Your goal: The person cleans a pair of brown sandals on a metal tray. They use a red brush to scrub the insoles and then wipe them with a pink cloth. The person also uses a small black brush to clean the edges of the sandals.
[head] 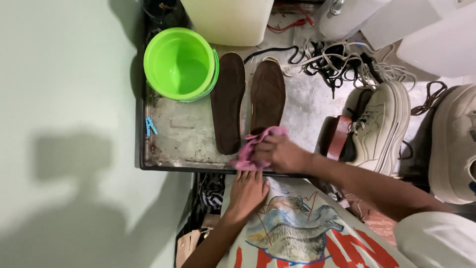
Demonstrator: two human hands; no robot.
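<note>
Pink cloth (255, 146) bunched in our right hand (280, 154), fingers curled tight, at six o'clock of the brown insole (267, 97); our left hand (248, 192) lies flat, open, on the printed fabric (297, 228).

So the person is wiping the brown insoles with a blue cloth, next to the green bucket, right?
Not quite: the cloth is pink, not blue. The head view shows the right hand pressing it at the bottom end of one of the two brown insoles, with the green bucket beside them on the metal tray.
</note>
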